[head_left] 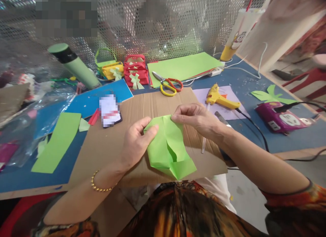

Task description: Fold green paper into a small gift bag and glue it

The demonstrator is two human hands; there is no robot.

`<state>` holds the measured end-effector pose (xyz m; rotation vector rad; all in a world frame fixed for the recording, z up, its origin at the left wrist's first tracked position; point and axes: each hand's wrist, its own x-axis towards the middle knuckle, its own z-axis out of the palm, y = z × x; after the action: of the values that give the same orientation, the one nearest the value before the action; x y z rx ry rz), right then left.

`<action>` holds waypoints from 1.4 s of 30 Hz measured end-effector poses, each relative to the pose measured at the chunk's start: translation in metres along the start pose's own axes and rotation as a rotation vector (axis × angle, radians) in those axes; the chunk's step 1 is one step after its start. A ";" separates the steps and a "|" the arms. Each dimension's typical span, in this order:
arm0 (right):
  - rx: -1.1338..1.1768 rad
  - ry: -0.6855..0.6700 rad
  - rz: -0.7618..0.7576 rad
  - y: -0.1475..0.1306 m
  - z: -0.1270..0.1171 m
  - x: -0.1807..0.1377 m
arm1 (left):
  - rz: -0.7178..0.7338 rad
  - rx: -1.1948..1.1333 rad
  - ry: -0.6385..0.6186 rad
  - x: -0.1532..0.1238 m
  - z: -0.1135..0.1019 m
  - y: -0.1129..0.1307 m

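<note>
A folded piece of green paper (159, 145) is held between my two hands, over a sheet of brown cardboard (102, 155). My left hand (139, 140) grips its left edge, thumb on top. At its upper right edge, my right hand (195, 118) pinches the paper between thumb and fingers. Two flaps meet along the middle of the paper with a gap lower down, and its bottom end is folded open. Beyond my right hand, a yellow glue gun (220, 99) lies on light purple paper (234, 92). Orange-and-yellow-handled scissors (168, 86) rest past the cardboard's far edge.
Small red (136, 70) and yellow paper bags (112, 71) with bows stand at the back, near a green bottle (76, 67). Green sheets (185, 67) lie beside them. A purple power strip (280, 118) is at right, a tall cup (236, 36) behind. A green strip (58, 142) lies left.
</note>
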<state>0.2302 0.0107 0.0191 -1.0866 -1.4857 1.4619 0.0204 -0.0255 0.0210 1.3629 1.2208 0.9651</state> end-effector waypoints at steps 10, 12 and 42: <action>-0.033 0.018 -0.005 0.003 -0.009 0.002 | -0.054 -0.125 -0.080 0.004 0.003 -0.005; -0.018 0.023 0.015 0.004 -0.009 0.002 | -0.068 -0.157 -0.079 0.005 0.003 -0.007; -0.037 0.002 -0.061 0.015 -0.006 0.009 | -0.104 -0.202 -0.076 0.009 0.001 -0.009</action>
<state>0.2333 0.0210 0.0037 -1.0550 -1.5372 1.3962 0.0217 -0.0177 0.0113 1.1563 1.0946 0.9283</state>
